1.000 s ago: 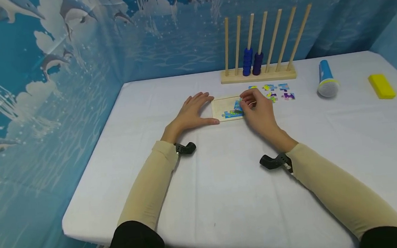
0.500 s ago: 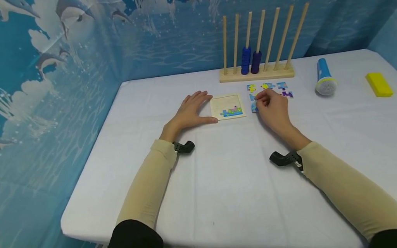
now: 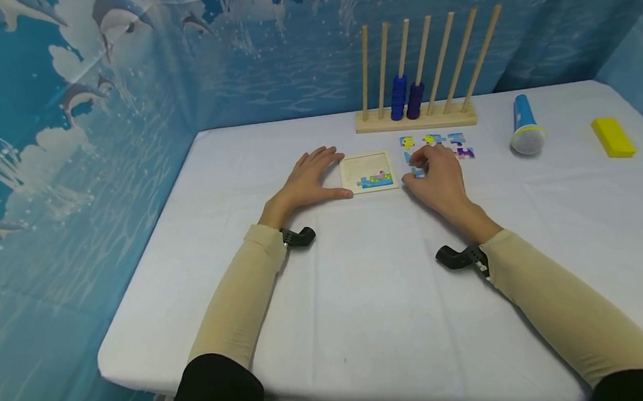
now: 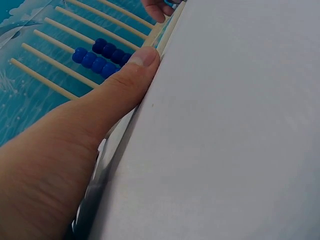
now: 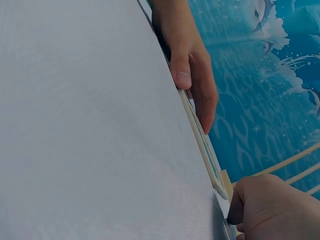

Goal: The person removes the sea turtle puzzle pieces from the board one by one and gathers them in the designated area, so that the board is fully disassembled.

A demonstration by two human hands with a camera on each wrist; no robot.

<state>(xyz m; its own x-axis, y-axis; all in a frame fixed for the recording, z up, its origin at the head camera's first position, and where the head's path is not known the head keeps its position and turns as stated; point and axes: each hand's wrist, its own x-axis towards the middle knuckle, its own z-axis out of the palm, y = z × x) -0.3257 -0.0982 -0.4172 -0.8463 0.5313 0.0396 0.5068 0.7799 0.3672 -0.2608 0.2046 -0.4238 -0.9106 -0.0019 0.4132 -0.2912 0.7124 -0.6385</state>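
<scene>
In the head view my left hand (image 3: 311, 179) lies at the left edge of a shallow wooden puzzle tray (image 3: 361, 162), thumb and fingers spread along its corners. Joined puzzle pieces (image 3: 375, 182) in blue, green and pink fill the tray's lower right. To the right, my right hand (image 3: 441, 175) is bent over loose pieces, its thumb and forefinger at either side of a blue puzzle piece (image 3: 418, 172). In the right wrist view, the right hand (image 5: 270, 207) is curled and its fingertips are hidden. The left wrist view shows the left thumb (image 4: 142, 60) against the tray's edge.
Several loose puzzle pieces (image 3: 456, 138) lie beyond and partly under the right hand. Behind them stands a wooden peg rack (image 3: 416, 121) with blue and purple beads. A toy microphone (image 3: 527, 131) and a yellow block (image 3: 614, 137) lie on the right of the white table (image 3: 363, 298).
My right hand has moved right from the tray, where it held a blue piece, to the loose pieces. Its thumb and forefinger have since spread around a piece. The left hand stays at the tray.
</scene>
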